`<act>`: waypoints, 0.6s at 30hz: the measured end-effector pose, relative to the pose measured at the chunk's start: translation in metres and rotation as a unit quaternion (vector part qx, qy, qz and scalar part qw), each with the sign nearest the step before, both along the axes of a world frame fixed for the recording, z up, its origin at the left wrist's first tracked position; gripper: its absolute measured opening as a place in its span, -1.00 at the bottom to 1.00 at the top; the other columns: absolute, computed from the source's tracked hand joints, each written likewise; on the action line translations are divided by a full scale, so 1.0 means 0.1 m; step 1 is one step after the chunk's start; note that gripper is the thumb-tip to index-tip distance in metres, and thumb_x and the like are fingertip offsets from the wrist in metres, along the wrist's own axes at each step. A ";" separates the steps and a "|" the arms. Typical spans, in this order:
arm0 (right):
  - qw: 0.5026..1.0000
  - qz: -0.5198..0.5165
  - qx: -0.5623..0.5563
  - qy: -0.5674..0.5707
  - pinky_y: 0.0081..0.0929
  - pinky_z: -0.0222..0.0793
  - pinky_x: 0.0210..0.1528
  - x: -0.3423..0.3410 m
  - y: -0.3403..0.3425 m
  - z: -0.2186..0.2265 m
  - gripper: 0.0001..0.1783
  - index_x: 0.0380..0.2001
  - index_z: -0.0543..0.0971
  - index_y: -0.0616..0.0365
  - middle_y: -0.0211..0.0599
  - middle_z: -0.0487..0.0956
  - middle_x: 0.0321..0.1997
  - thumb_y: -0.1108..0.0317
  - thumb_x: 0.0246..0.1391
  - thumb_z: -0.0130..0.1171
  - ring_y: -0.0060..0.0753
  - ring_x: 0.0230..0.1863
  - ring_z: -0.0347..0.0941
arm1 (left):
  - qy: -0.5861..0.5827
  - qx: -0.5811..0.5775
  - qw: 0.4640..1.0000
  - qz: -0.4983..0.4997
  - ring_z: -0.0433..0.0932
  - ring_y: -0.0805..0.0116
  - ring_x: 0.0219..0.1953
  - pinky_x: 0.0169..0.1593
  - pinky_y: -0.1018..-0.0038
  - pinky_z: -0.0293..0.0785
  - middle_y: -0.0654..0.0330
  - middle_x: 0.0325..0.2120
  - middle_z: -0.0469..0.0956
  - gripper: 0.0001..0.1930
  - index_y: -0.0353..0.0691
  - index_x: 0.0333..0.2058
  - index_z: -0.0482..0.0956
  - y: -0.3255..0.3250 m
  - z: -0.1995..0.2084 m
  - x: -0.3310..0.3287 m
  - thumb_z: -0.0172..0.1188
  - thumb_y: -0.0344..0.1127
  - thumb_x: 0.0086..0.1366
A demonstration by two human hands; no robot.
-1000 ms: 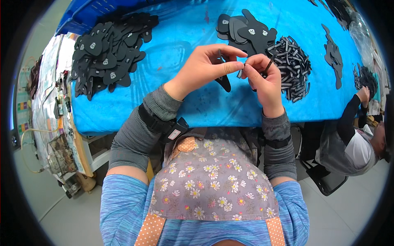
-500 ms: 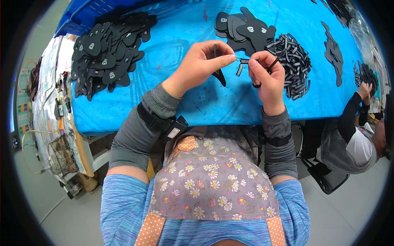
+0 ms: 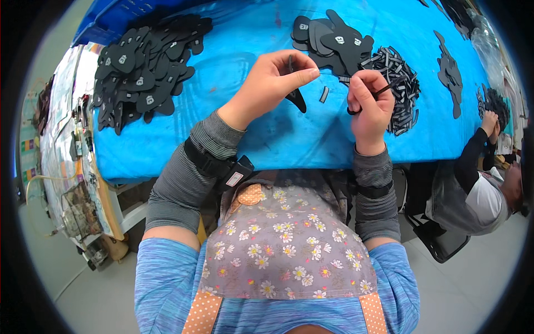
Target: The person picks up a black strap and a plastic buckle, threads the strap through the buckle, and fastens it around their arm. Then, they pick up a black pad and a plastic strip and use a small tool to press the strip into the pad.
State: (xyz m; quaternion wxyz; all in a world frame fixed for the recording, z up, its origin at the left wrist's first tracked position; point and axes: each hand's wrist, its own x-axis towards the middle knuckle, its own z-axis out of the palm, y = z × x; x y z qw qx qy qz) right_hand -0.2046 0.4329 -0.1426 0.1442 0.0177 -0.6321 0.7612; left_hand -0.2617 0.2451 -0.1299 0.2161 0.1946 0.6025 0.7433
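My left hand is closed on a flat black piece, pinched between thumb and fingers; its pointed lower end hangs below them. To its right, my right hand is curled round a slim black tool. The tool's kind is hidden by the fingers. A small black-and-white striped strip lies on the blue cloth between the hands. Another striped strip shows beside the right fingertips; whether they touch it I cannot tell. Behind the right hand spreads a heap of such strips.
A large pile of flat black pieces with pale marks covers the left of the blue-covered table. A smaller stack lies at the back. A blue crate stands at the far left. At right sits another person.
My right hand has moved away from the left, to the right. The striped strip that was between the two hands no longer shows by the left thumb. The left hand is nearly still.
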 end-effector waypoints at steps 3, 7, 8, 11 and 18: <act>1.000 0.004 -0.003 0.006 -0.81 0.00 -0.64 -0.01 -0.02 0.02 -0.93 -0.43 0.49 0.19 -0.55 0.39 -0.64 0.42 0.04 0.13 -0.84 -0.67 0.15 | 0.009 0.007 1.000 0.003 0.36 0.63 -0.41 -0.29 0.69 0.27 0.37 -0.50 0.45 -0.85 -0.26 -0.39 0.53 0.00 -0.07 -0.01 0.20 -0.31 0.14; 0.999 0.004 -0.032 0.005 -0.81 0.00 -0.65 -0.02 0.00 0.00 -0.93 -0.42 0.47 0.19 -0.54 0.39 -0.64 0.42 0.06 0.11 -0.83 -0.69 0.13 | -0.038 0.055 0.998 0.004 0.40 0.54 -0.34 -0.23 0.63 0.32 0.28 -0.41 0.47 -0.74 -0.31 -0.20 0.53 -0.02 -0.09 -0.05 0.06 -0.28 0.19; 0.998 0.001 -0.056 0.008 -0.81 0.00 -0.66 -0.03 0.01 -0.01 -0.93 -0.42 0.47 0.19 -0.53 0.40 -0.63 0.42 0.07 0.09 -0.83 -0.70 0.13 | -0.072 0.090 0.993 0.000 0.43 0.49 -0.29 -0.18 0.60 0.34 0.23 -0.35 0.49 -0.67 -0.34 -0.12 0.50 -0.03 -0.07 -0.06 0.00 -0.28 0.20; 0.997 0.001 -0.083 0.006 -0.80 -0.02 -0.67 -0.04 0.03 -0.01 -0.93 -0.41 0.46 0.18 -0.50 0.41 -0.62 0.42 0.08 0.08 -0.83 -0.70 0.12 | -0.083 0.126 0.988 -0.035 0.45 0.40 -0.17 -0.07 0.53 0.36 0.12 -0.21 0.50 -0.58 -0.40 0.00 0.41 -0.04 -0.04 -0.09 -0.10 -0.31 0.20; 0.996 0.022 -0.088 0.005 -0.81 -0.03 -0.67 -0.03 0.01 -0.01 -0.91 -0.38 0.48 0.20 -0.46 0.42 -0.60 0.41 0.09 0.06 -0.83 -0.70 0.12 | -0.104 0.080 0.991 -0.023 0.47 0.30 -0.09 0.02 0.47 0.36 -0.01 -0.12 0.48 -0.57 -0.45 0.01 0.37 0.02 0.01 -0.05 -0.17 -0.43 0.17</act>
